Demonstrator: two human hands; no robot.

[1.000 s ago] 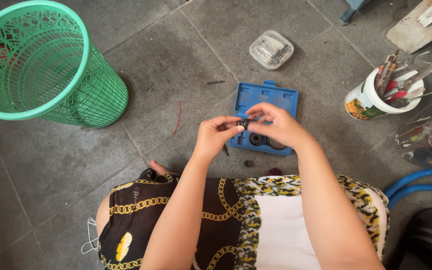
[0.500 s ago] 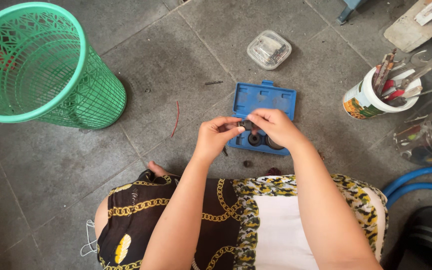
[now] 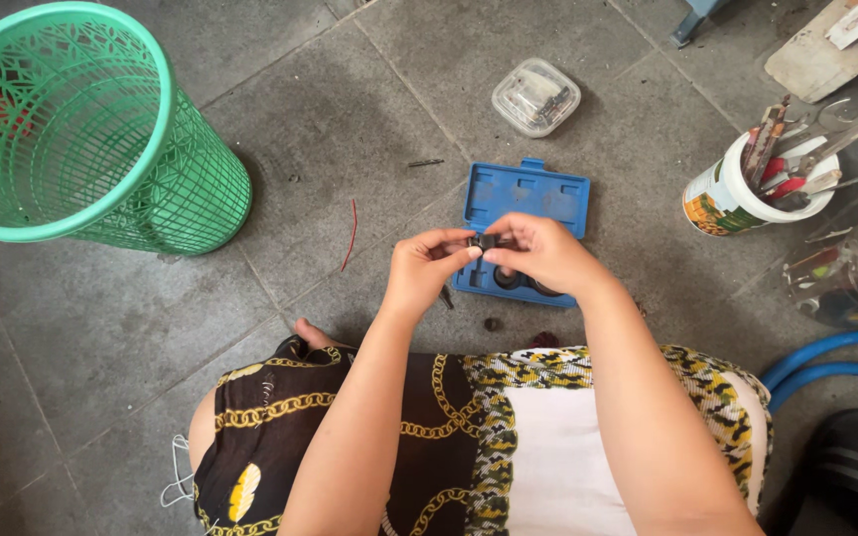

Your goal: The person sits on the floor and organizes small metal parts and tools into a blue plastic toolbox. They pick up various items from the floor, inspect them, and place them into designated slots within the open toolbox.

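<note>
Grey tiled floor, green basket [image 3: 81, 129] far left | my left hand [image 3: 427, 270] and right hand [image 3: 546, 254] pinch one small dark part [image 3: 486, 241] above the blue case [image 3: 523, 203] | fingers narrow, gripping it | I'd keep it steady, aligned.

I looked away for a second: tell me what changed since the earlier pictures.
Little changed: the right hand closed in slightly toward the left hand, both pinching the same small dark part. Nothing was let go. The blue case, green basket and tool cup stayed put.
</note>
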